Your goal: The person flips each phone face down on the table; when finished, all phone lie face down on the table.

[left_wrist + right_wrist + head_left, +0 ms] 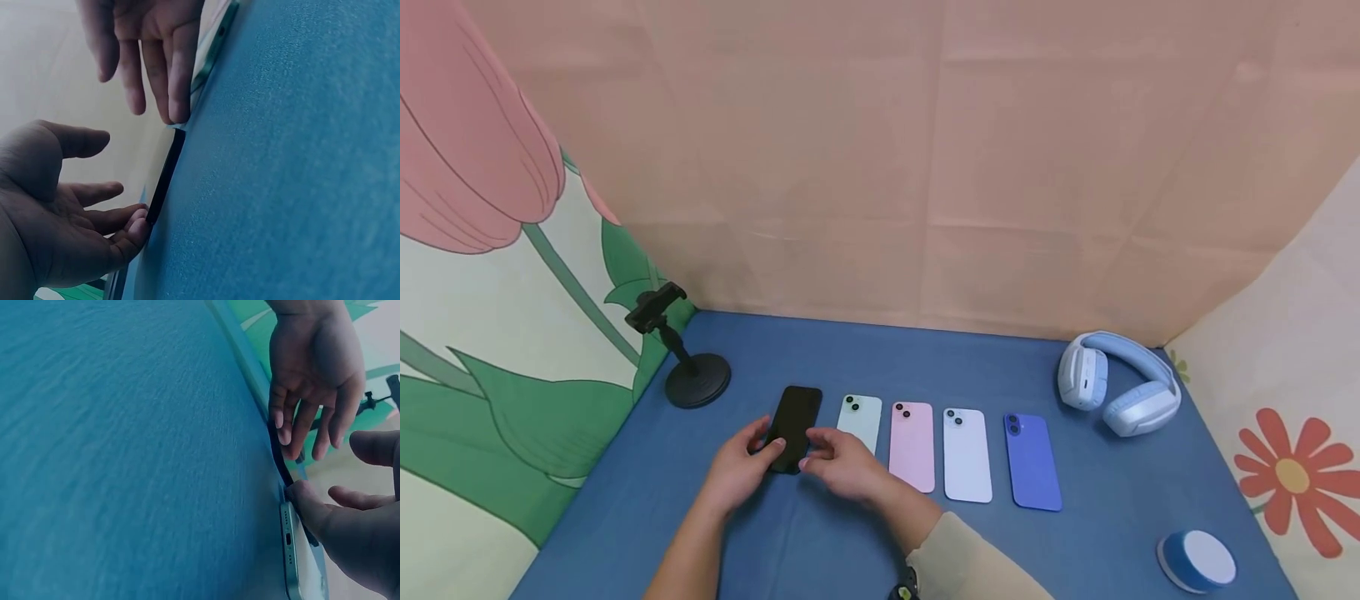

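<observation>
A black phone [797, 408] lies on the blue cloth between my two hands. My left hand [739, 468] is at its left edge; in the left wrist view the fingertips [139, 219] touch the phone's side, and the thumb stands apart. At the right edge is my right hand [850, 468], its fingers extended and loosely bent, touching the black phone's edge in the right wrist view. Partly behind the right hand lies a mint green phone [860, 417]. Neither hand's fingers close round the black phone.
A pink phone [912, 446], a white phone [967, 454] and a blue phone [1032, 462] lie in a row to the right. Light blue headphones [1138, 362] stand at the back right. A black phone stand [696, 382] is at the back left; a round blue-and-white object [1197, 562] sits front right.
</observation>
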`<state>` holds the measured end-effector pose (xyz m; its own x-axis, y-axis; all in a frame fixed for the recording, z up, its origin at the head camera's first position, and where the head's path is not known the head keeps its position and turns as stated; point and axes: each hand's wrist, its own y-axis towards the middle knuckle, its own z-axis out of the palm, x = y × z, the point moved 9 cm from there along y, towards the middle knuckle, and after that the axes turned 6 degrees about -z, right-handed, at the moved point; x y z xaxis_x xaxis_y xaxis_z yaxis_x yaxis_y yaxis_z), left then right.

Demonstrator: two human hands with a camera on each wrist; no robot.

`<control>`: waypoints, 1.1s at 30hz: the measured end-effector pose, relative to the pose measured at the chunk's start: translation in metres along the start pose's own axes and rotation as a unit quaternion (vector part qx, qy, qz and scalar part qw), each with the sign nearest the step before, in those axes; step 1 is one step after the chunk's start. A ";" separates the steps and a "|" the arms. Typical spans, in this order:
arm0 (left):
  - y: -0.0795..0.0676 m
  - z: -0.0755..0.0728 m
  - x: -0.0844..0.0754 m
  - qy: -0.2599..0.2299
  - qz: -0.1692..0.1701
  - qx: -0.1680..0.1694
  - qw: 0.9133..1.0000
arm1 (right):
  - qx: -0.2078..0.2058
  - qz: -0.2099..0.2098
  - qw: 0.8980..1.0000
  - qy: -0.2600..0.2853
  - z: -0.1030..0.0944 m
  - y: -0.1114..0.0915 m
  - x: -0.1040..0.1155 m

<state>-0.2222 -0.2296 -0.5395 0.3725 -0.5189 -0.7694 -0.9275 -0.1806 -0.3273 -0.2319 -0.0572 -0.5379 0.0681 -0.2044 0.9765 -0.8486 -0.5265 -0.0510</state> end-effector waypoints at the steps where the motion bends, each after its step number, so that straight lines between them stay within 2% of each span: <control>1: 0.000 0.000 0.000 0.000 0.000 0.001 1.000 | 0.001 0.000 1.000 0.000 0.001 0.001 0.000; 8: 0.000 0.003 0.001 -0.009 -0.006 0.006 1.000 | 0.003 0.010 1.000 -0.009 0.003 0.004 -0.001; 23: 0.006 0.000 0.003 -0.056 -0.022 0.012 0.998 | -0.012 0.024 0.999 0.021 0.002 0.006 -0.005; 28: 0.005 -0.003 0.001 -0.074 -0.024 0.010 0.997 | -0.013 0.023 0.999 0.027 0.002 0.008 -0.006; 33: 0.001 -0.011 -0.005 -0.092 -0.011 0.002 0.996 | -0.011 0.024 0.999 0.038 0.003 0.009 -0.007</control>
<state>-0.2252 -0.2367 -0.5301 0.3928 -0.3523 -0.8495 -0.9189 -0.1863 -0.3477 -0.2387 -0.0635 -0.5459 -0.0124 -0.1652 0.9862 -0.8616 -0.4988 -0.0944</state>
